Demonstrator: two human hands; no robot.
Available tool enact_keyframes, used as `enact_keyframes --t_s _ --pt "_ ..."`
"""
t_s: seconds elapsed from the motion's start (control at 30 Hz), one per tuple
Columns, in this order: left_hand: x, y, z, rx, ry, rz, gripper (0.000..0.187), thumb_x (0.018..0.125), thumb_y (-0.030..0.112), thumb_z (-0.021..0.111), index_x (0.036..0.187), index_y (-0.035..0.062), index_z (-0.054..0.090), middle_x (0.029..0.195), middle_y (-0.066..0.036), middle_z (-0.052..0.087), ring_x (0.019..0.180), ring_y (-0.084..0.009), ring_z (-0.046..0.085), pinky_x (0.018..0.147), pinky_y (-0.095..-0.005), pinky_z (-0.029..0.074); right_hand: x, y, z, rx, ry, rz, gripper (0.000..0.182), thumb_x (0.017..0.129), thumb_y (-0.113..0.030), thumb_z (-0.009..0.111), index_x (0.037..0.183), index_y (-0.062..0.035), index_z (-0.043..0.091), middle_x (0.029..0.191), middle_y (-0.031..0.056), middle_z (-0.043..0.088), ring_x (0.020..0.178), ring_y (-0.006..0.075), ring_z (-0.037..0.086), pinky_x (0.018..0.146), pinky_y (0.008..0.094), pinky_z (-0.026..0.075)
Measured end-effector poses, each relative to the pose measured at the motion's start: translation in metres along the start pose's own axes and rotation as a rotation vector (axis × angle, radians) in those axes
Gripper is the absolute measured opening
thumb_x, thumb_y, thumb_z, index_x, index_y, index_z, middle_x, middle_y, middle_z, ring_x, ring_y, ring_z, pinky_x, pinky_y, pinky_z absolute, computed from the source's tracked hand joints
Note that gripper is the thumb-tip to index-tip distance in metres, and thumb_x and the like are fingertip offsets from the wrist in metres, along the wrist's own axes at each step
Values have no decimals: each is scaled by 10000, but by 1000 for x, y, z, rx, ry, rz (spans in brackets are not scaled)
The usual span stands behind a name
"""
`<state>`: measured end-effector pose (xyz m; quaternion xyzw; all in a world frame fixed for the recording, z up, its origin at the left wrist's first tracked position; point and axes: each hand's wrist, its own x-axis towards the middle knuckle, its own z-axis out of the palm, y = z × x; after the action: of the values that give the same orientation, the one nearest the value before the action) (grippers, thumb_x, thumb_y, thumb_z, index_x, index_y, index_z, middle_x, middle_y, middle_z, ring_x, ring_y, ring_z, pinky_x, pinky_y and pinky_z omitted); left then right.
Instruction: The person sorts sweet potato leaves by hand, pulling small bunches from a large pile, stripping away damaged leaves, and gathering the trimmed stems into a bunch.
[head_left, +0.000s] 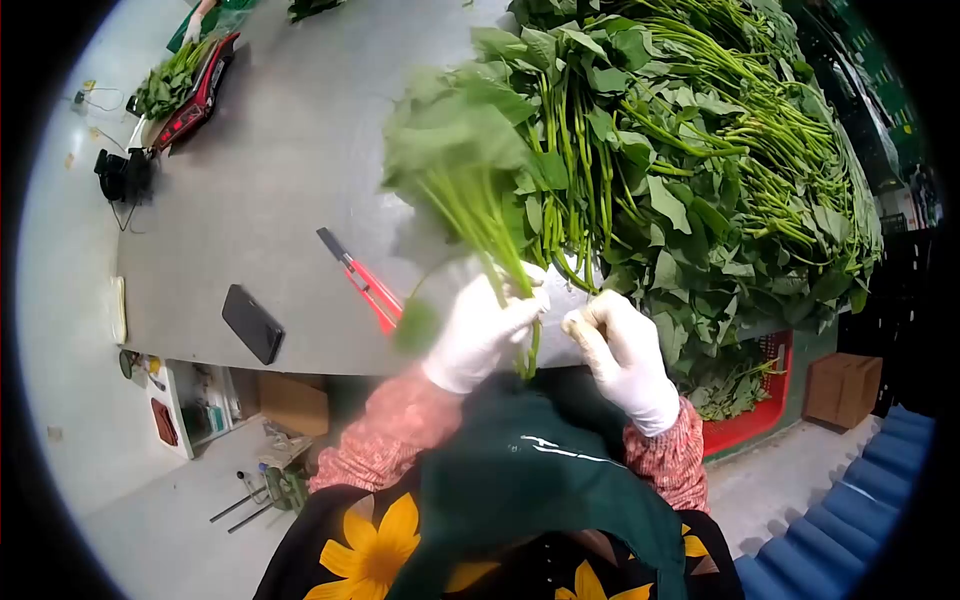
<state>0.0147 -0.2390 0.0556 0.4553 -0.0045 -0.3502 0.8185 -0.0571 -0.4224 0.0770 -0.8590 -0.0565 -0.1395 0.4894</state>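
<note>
White gloves cover both hands. My left hand (485,325) is closed round the stems of a bunch of leafy greens (465,165). Its broad leaves point away from me, blurred by motion, and the stem ends stick out below the fist. Just to the right, my right hand (622,355) is apart from the bunch, thumb and fingers pressed together; whether anything is pinched there is hidden. A large heap of the same long-stemmed greens (690,150) covers the table's right side. Left of my left hand lies a red utility knife (365,285).
A black phone (252,323) lies near the metal table's (290,180) front edge. At the far left are a red-and-black device (200,95) with greens on it and a person's hand (197,22). A red crate (770,390) and a cardboard box (843,390) stand lower right.
</note>
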Motion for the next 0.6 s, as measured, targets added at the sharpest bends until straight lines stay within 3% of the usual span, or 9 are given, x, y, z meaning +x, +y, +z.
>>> enact_keyframes --t_s 0.1,0.2,0.3,0.33,0.37,0.4,0.5,0.53,0.6 --pt "5 12 -11 -42 92 61 293 857 47 677 1120 17 551 928 -71 606 691 -87 509 585 -205 405 -16 4 -14 97 -44 211 111 843 -33 685 938 -36 628 792 105 624 657 255 602 629 305 493" --pt "8 16 -32 -21 -31 171 178 913 166 659 985 27 576 922 -97 602 700 -112 516 588 -213 416 2 14 -14 -597 183 -60 403 758 21 695 1123 -149 682 898 100 658 693 257 627 634 320 511" --pt "3 15 -32 311 22 334 97 962 59 512 891 25 569 939 -26 557 708 -98 512 643 -230 428 9 8 0 -339 173 42 330 786 75 659 1074 -82 700 921 105 663 732 232 640 691 288 519" --pt "2 17 -29 173 30 312 110 976 80 501 911 22 568 926 -28 558 729 -106 520 669 -243 439 11 20 8 -364 201 -76 311 771 -9 707 1056 -134 697 839 74 659 665 250 635 603 327 512" --pt "1 20 -26 35 38 289 127 990 102 491 931 19 568 913 -30 558 750 -113 528 695 -256 449 18 13 15 -370 151 14 233 820 -65 700 1053 -70 704 774 96 657 684 229 655 623 301 517" --pt "-1 26 -27 86 59 295 222 998 224 539 868 53 482 872 -87 540 810 -193 494 804 -338 396 23 22 27 -433 160 28 182 824 -131 706 997 -73 703 757 99 655 660 245 649 609 314 515" --pt "-12 37 -27 297 212 419 239 1001 222 532 847 52 464 850 -103 569 977 -262 566 906 -382 408 40 47 51 -677 -38 243 236 809 -299 727 802 -73 660 725 113 659 622 289 633 583 357 508" --pt "-19 42 -29 327 241 402 242 1001 220 530 837 56 461 837 -112 588 1039 -308 581 927 -419 420 42 62 58 -661 3 247 267 805 -297 727 744 -63 616 694 102 647 597 259 632 562 354 490" --pt "-22 48 -26 237 168 517 209 989 223 558 879 67 473 786 -81 564 833 -267 599 809 -422 474 44 71 57 -400 -9 313 237 829 -265 706 753 -60 614 671 80 637 575 200 619 544 323 471"
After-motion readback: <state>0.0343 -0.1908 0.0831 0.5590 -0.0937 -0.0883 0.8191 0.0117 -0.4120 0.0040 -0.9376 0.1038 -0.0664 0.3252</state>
